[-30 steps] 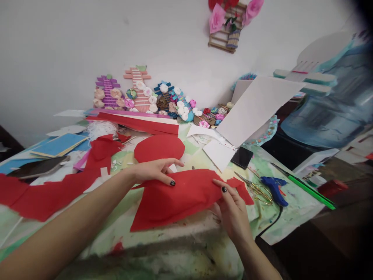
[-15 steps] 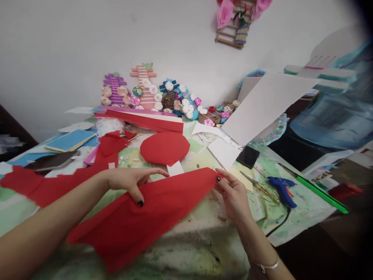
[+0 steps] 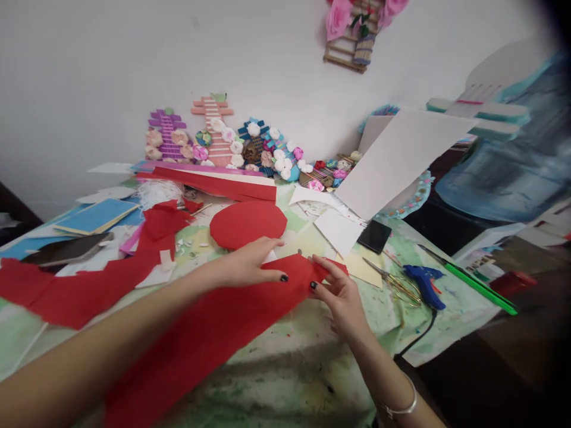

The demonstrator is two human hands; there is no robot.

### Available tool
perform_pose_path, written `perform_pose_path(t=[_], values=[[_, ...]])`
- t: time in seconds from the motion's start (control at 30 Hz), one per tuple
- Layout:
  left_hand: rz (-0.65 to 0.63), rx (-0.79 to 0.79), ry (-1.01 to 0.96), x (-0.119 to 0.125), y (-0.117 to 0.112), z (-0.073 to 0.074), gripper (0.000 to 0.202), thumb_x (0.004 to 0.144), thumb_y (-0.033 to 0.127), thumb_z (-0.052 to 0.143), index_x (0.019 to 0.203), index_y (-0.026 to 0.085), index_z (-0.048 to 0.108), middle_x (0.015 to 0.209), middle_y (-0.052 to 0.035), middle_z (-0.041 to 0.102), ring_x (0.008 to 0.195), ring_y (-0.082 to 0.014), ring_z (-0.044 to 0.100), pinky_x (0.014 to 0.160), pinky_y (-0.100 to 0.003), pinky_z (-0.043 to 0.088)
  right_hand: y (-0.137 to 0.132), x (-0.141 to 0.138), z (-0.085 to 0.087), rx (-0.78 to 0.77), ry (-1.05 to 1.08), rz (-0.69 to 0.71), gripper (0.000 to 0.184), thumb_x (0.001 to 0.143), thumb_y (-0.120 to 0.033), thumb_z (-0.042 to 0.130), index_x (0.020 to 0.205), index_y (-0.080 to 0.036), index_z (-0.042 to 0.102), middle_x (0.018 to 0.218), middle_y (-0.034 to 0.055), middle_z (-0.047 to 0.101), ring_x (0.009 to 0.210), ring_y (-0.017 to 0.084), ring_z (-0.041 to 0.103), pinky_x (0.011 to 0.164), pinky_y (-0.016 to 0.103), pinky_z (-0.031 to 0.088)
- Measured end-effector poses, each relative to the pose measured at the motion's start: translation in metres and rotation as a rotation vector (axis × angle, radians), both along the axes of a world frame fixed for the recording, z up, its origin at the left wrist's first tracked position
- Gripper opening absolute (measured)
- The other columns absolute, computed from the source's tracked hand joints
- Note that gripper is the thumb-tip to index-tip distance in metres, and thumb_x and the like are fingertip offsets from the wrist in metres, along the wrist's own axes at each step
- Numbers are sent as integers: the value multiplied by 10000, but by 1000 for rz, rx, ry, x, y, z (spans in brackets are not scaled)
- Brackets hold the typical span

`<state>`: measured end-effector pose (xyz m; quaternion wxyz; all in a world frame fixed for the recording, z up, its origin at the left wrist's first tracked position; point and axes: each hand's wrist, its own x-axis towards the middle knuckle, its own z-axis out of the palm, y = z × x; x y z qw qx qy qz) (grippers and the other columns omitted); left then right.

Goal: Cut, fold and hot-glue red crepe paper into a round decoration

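Note:
A long red sheet (image 3: pixel 214 321), which looks like crepe paper, slants across the table's front and runs out of view at the bottom. My right hand (image 3: pixel 341 297) pinches it near its far right end between thumb and fingers, and a short red flap sticks out past the fingertips. Across the sheet's upper edge lies my left hand (image 3: pixel 245 264), its thumb stretched over the red face and its fingers apart from the thumb. Just beyond is a red oval piece (image 3: pixel 248 224), with a bit of white under its near edge, partly hidden by my left hand.
Gold scissors (image 3: pixel 397 284), a blue glue gun (image 3: pixel 426 285) and a green-handled cutter (image 3: pixel 482 288) lie at right. A black phone-like slab (image 3: pixel 375 236) is behind them. Red scraps (image 3: pixel 89 288) lie at left; decorated flower crafts (image 3: pixel 218 137) stand along the wall.
My left hand has slid right along the sheet, closer to my right hand. My right hand has shifted left, and the sheet's end now shows as a flap beyond its fingers.

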<state>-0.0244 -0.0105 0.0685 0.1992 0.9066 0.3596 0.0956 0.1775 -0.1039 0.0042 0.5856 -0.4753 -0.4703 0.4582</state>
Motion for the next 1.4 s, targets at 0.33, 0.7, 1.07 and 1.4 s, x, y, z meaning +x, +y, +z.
perform_pose_path(t=[0.33, 0.7, 1.07, 1.4], values=[[-190, 782, 130, 57, -59, -56, 134, 800, 170, 534, 924, 121, 539, 1029, -154, 560, 948, -298, 514, 758, -418, 435, -11, 143, 10, -316, -1577, -410, 250, 819, -131, 460, 976, -158, 652, 905, 107, 707, 885, 245, 655, 726, 299, 427], [-1, 1065, 81, 61, -56, -79, 177, 796, 10, 420, 716, 157, 478, 618, -33, 485, 583, -187, 479, 492, -295, 316, 12, 189, 12, -522, -1654, -212, 146, 778, -208, 547, 879, -132, 620, 820, 121, 672, 764, 224, 627, 586, 259, 337], [-113, 1150, -45, 60, -47, -85, 169, 812, -4, 424, 782, 105, 550, 601, -33, 490, 567, -177, 484, 414, -264, 296, 9, 182, 23, -446, -1531, -261, 458, 681, -181, 593, 1130, -116, 527, 738, 49, 645, 693, 193, 585, 567, 244, 330], [-168, 1207, -183, 60, -49, -80, 157, 833, 17, 441, 777, 106, 558, 580, -11, 467, 536, -141, 452, 416, -265, 260, -44, 112, 33, -366, -453, 186, 490, 759, -615, 564, 871, -140, 614, 550, -53, 404, 450, 81, 382, 412, 207, 299]])
